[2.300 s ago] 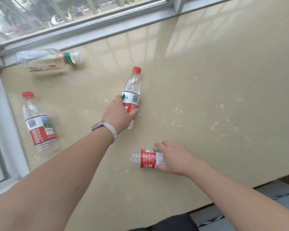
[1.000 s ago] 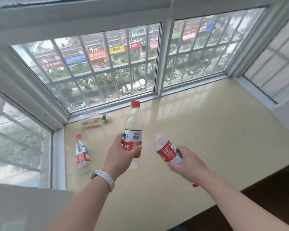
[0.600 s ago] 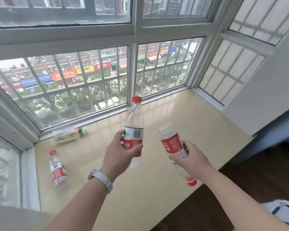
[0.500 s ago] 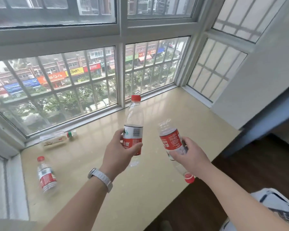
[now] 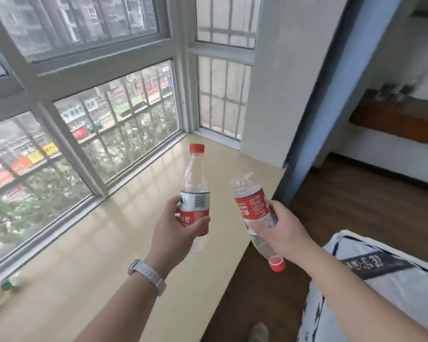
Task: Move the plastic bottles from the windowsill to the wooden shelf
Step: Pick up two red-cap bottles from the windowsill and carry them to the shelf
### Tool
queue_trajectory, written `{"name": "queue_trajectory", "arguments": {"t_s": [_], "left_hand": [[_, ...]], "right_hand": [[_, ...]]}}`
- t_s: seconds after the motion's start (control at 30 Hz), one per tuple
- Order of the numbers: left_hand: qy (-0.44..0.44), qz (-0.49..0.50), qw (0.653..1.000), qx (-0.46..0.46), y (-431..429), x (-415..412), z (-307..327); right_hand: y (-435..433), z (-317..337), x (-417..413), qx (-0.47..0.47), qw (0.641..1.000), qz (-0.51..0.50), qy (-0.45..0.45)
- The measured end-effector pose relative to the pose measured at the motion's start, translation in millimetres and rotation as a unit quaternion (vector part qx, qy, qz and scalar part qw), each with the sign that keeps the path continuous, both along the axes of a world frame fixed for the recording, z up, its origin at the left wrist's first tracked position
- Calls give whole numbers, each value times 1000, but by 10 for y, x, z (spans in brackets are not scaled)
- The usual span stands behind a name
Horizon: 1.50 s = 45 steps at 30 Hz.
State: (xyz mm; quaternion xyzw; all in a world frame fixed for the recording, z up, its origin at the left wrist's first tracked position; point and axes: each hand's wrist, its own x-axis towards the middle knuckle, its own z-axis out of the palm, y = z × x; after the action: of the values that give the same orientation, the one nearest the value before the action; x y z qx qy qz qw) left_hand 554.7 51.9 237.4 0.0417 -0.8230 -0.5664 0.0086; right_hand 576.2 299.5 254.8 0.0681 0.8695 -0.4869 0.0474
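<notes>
**Two bottles in hand, lifted clear of the windowsill**

The left hand (image 5: pixel 176 230) has its grip closed round an upright bottle (image 5: pixel 195 191) with a red cap on top. The thumb and fingers wrap the red-and-white label, so much of the label is covered. Only a bit of the clear base shows below the palm.

The right hand (image 5: pixel 279 228) has its grip closed round an upside-down bottle (image 5: pixel 253 206). This one is tilted, with its red cap pointing down and its crumpled base up. The thumb lies across the lower label, and the fingers behind the bottle are hidden.

Both bottles are in the air near the front right corner of the cream windowsill (image 5: pixel 109 243), touching nothing but the hands. The cap of the tilted one hangs past the front edge, over the dark floor (image 5: pixel 356 206).

A third bottle (image 5: pixel 0 292) lies on its side at the far left end of the windowsill, near the window (image 5: pixel 109 119). It is blurred and cut off by the picture's edge.

The wooden shelf (image 5: pixel 395 119) is on the wall at the upper right, well apart from the hands. It is smeared, and its right end is cut off. A few small things (image 5: pixel 393 91) on it are too blurred to name.

A pale watch (image 5: pixel 147 276) is on the left wrist. At the lower right is a white cloth (image 5: pixel 381 280) with a dark printed band, only partly in view. At the bottom edge is what looks like the tip of a shoe (image 5: pixel 258 332).
</notes>
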Motion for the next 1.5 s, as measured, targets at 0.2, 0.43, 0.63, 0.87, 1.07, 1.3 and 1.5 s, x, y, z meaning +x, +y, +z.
{"name": "queue_trajectory", "arguments": {"t_s": [0.2,0.43,0.63,0.87,1.07,1.3,1.5], "left_hand": [[4,-64,997,-36,1046,-631,132],[25,-156,986,-59,2250,-1104,237],[33,-222,973,-52,2982,-1324,302],[42,-272,960,-47,3611,-1722,344],[32,-306,951,-17,4157,-2202,298],[34,-335,941,4,4772,-3170,215],[38,-334,942,12,5196,-4042,227]], "right_hand": [[1032,-19,-352,-45,996,-70,14],[2123,-111,-539,-65,986,-153,29],[2749,-122,-501,-71,974,-214,34],[3291,-96,-555,-74,961,-265,26],[3734,-54,-880,-59,952,-300,33],[4194,60,-1660,-47,941,-336,7],[4533,201,-2494,-42,931,-361,26]]}}
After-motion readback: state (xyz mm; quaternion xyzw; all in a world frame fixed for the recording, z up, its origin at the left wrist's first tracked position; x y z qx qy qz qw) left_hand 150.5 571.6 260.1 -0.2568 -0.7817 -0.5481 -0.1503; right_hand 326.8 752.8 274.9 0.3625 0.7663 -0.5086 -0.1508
